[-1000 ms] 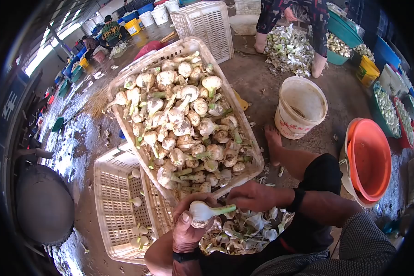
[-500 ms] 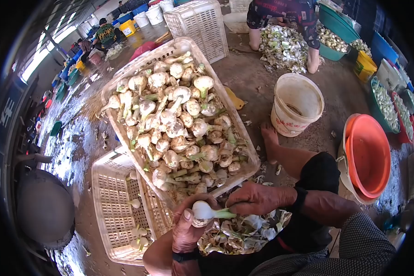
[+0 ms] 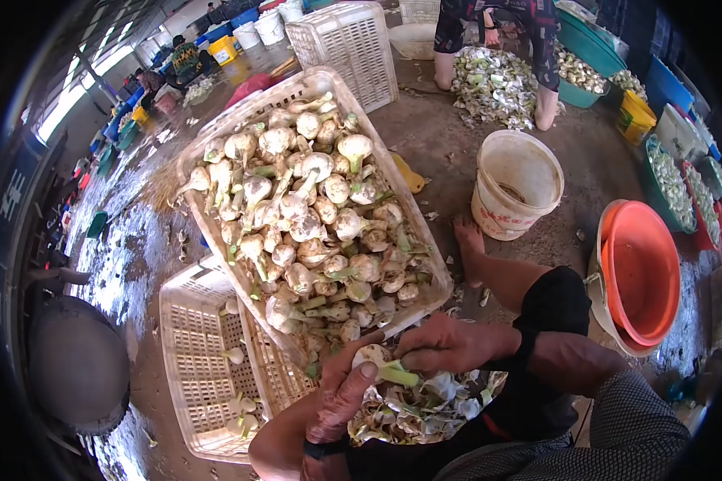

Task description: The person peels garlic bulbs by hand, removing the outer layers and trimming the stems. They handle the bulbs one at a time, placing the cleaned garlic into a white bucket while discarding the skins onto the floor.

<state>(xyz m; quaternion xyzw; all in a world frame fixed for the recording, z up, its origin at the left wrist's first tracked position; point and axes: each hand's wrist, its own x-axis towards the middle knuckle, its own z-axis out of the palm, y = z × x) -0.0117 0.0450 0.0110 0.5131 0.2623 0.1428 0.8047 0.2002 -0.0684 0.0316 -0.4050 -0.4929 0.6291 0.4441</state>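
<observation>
one whitish garlic bulb with a thick pale-green stem (image 3: 371, 355), held in front of the lap, just beside the near edge of the heaped crate. left hand (image 3: 338, 399): fingers curled round the bulb, thumb pressed on its near side. right hand (image 3: 455, 345): fingers bent inward, tips at the neck; can't tell if they pinch skin, stem or a small tool.

handling, judged: bulb light, firm, roundish; papery skin likely dry and loose, tearing easily; stem stiffer but bendable. best hold: round body cupped in palm and thumb, neck left free. hard squeezing could bruise it.

counts: 2 hands, 1 held bulb. 1 big off-white slatted plastic crate (image 3: 401, 200), dozens of dirt-smeared bulbs, too piled up for exact count. beside and partly under it, lower off-white plastic crate work (image 3: 186, 361), 1 or 2 crates, can't tell; roughly 5 pale bulbs visible inside. 1 heap of loose skins (image 3: 425, 405) below hands. 1 white plastic bucket with red print (image 3: 505, 210). at least 2 nested orange-red plastic basins (image 3: 646, 276). 2 black wristbands (image 3: 326, 447), one per wrist.
</observation>
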